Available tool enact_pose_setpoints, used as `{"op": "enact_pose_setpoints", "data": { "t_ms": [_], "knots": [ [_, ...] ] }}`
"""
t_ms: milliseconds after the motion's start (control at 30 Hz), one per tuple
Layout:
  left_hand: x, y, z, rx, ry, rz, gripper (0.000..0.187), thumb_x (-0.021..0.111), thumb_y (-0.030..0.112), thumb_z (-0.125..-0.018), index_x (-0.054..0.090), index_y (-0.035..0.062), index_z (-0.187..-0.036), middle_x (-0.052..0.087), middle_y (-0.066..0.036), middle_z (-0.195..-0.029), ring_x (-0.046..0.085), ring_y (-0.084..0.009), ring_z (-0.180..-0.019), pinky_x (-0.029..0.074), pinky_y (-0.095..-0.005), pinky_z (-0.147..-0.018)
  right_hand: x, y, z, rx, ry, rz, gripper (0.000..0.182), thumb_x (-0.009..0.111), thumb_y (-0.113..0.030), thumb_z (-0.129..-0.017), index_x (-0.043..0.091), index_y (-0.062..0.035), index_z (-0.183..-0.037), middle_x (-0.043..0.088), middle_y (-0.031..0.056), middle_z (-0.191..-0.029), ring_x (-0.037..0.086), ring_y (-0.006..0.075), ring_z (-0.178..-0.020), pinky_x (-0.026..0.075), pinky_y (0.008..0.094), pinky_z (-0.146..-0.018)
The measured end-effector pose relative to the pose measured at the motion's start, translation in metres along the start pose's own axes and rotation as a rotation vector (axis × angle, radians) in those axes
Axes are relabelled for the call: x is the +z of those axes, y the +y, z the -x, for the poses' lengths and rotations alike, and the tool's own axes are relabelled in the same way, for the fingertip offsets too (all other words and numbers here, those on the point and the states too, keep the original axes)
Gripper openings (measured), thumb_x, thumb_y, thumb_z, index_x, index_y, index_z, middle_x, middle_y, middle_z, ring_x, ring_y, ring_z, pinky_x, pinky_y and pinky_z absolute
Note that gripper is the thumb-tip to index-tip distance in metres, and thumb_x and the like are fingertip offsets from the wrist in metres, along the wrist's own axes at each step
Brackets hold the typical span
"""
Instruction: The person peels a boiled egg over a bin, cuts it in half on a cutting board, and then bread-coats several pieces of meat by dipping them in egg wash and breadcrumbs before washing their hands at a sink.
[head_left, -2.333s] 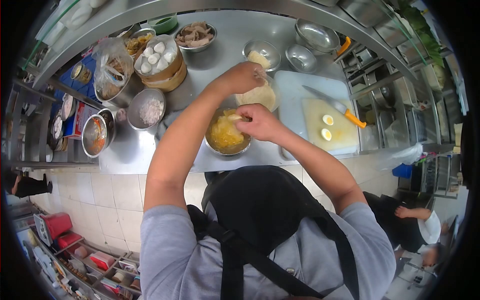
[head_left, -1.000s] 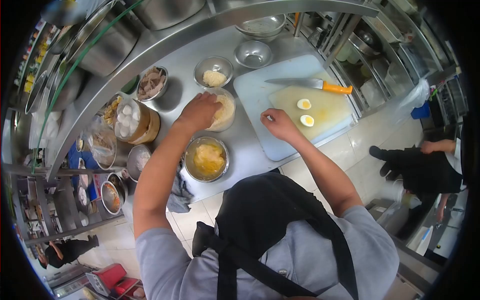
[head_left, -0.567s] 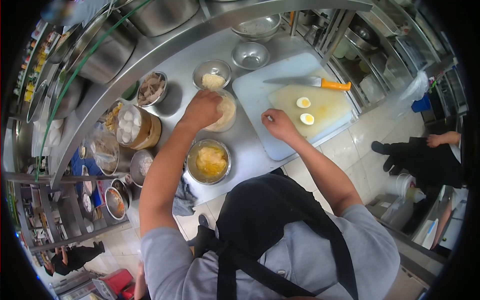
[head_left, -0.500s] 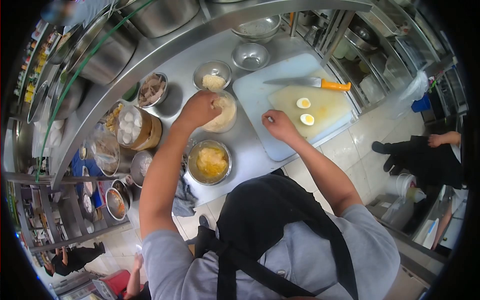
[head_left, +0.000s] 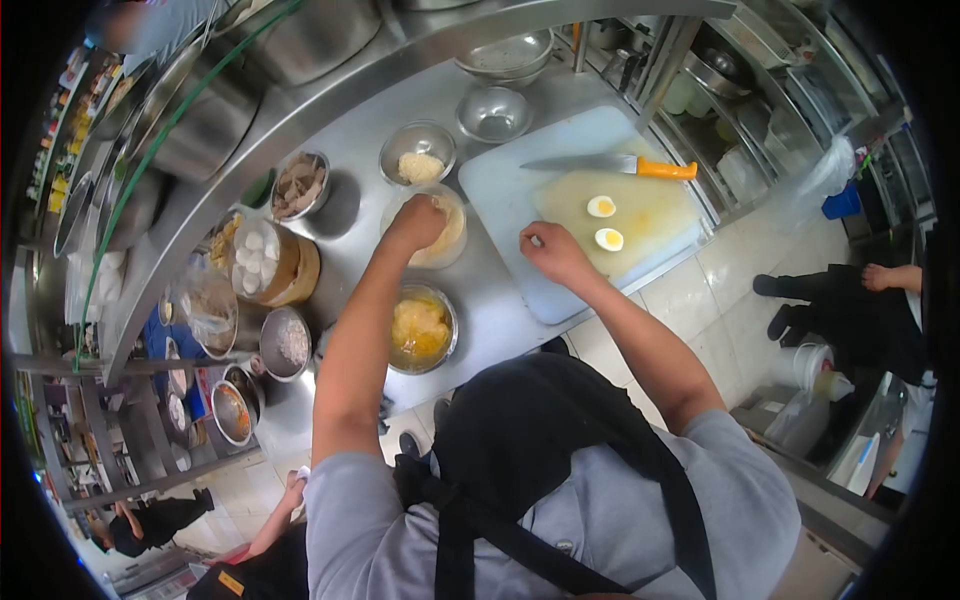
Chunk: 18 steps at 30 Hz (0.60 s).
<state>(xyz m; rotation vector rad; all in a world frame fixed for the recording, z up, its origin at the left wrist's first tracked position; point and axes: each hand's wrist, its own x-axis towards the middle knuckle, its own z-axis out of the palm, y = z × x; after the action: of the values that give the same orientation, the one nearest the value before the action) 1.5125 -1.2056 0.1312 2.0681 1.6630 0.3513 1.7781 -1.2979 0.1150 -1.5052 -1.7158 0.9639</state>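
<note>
- I wear a light grey shirt [head_left: 640, 480] with short sleeves, its cloth softly creased across the front.
- My left sleeve [head_left: 350, 500], toward seven o'clock, and my right sleeve [head_left: 735, 460], around four o'clock, both stop above the elbow, so my forearms are bare.
- My left hand [head_left: 418, 222], between ten and eleven o'clock, and my right hand [head_left: 555, 253], toward two o'clock, are bare too.
- Over the shirt I have a plain black apron [head_left: 530, 430], broad and rounded toward six o'clock.
- Flat black straps [head_left: 530, 545] run from it over the grey cloth, one of them slanting across the others.
- Black fabric bunches up [head_left: 415, 480] between six and seven o'clock.
- A small round button [head_left: 565, 547] shows between five and six o'clock.
</note>
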Motion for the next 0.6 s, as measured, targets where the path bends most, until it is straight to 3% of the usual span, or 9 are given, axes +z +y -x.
{"op": "enact_pose_setpoints", "data": {
  "t_ms": [100, 200, 333, 433, 500, 600],
  "knots": [
    [-0.014, 0.006, -0.012, -0.135, -0.018, 0.158, 0.034, 0.053, 0.021, -0.084, 0.066, -0.0069, -0.097, 0.064, -0.032, -0.105, 0.062, -0.0437, -0.101, 0.048, -0.0467, -0.090, 0.001, 0.000, 0.006, 0.072, -0.028, 0.009, 0.021, 0.059, -0.020, -0.084, 0.067, -0.0015, -0.092, 0.068, 0.0202, -0.087, 0.065, 0.0376, -0.083, 0.050, 0.0419, -0.076],
    [-0.009, -0.005, -0.023, -0.113, -0.103, -0.040, 0.034, 0.053, 0.021, -0.085, 0.066, -0.0077, -0.097, 0.064, -0.032, -0.105, 0.062, -0.0437, -0.102, 0.048, -0.0466, -0.091, -0.004, -0.002, 0.001, 0.052, -0.029, -0.015, 0.021, 0.059, -0.020, -0.084, 0.067, -0.0015, -0.091, 0.067, 0.0198, -0.085, 0.064, 0.0366, -0.080, 0.050, 0.0414, -0.075],
    [0.000, -0.013, -0.003, -0.112, -0.102, 0.033, 0.035, 0.055, 0.024, -0.086, 0.066, -0.0078, -0.098, 0.064, -0.032, -0.104, 0.062, -0.0439, -0.101, 0.048, -0.0472, -0.092, 0.001, 0.004, 0.014, 0.056, -0.027, -0.039, 0.021, 0.060, -0.020, -0.084, 0.067, -0.0010, -0.088, 0.066, 0.0199, -0.081, 0.063, 0.0356, -0.074, 0.049, 0.0415, -0.070],
    [-0.027, 0.030, 0.016, -0.165, -0.090, -0.030, 0.036, 0.060, 0.023, -0.085, 0.063, -0.0057, -0.107, 0.063, -0.029, -0.110, 0.061, -0.0416, -0.106, 0.047, -0.0465, -0.094, -0.005, 0.000, 0.009, 0.028, 0.015, -0.058, 0.021, 0.060, -0.020, -0.085, 0.067, -0.0001, -0.087, 0.064, 0.0190, -0.075, 0.061, 0.0332, -0.068, 0.048, 0.0409, -0.065],
    [-0.034, 0.048, 0.031, -0.023, -0.054, -0.202, 0.039, 0.063, 0.019, -0.084, 0.059, -0.0036, -0.115, 0.061, -0.025, -0.116, 0.058, -0.0397, -0.111, 0.047, -0.0452, -0.097, -0.004, 0.002, 0.011, 0.044, 0.007, -0.074, 0.021, 0.060, -0.020, -0.085, 0.066, 0.0004, -0.087, 0.063, 0.0182, -0.071, 0.060, 0.0311, -0.064, 0.047, 0.0401, -0.063],
    [-0.015, 0.042, 0.032, -0.091, -0.045, -0.379, 0.041, 0.067, 0.014, -0.081, 0.056, -0.0026, -0.117, 0.060, -0.022, -0.118, 0.057, -0.0378, -0.114, 0.047, -0.0437, -0.099, 0.000, 0.006, 0.014, -0.013, 0.086, -0.184, 0.022, 0.061, -0.020, -0.086, 0.066, 0.0006, -0.087, 0.060, 0.0154, -0.066, 0.057, 0.0260, -0.059, 0.045, 0.0368, -0.058]
  ]
}}
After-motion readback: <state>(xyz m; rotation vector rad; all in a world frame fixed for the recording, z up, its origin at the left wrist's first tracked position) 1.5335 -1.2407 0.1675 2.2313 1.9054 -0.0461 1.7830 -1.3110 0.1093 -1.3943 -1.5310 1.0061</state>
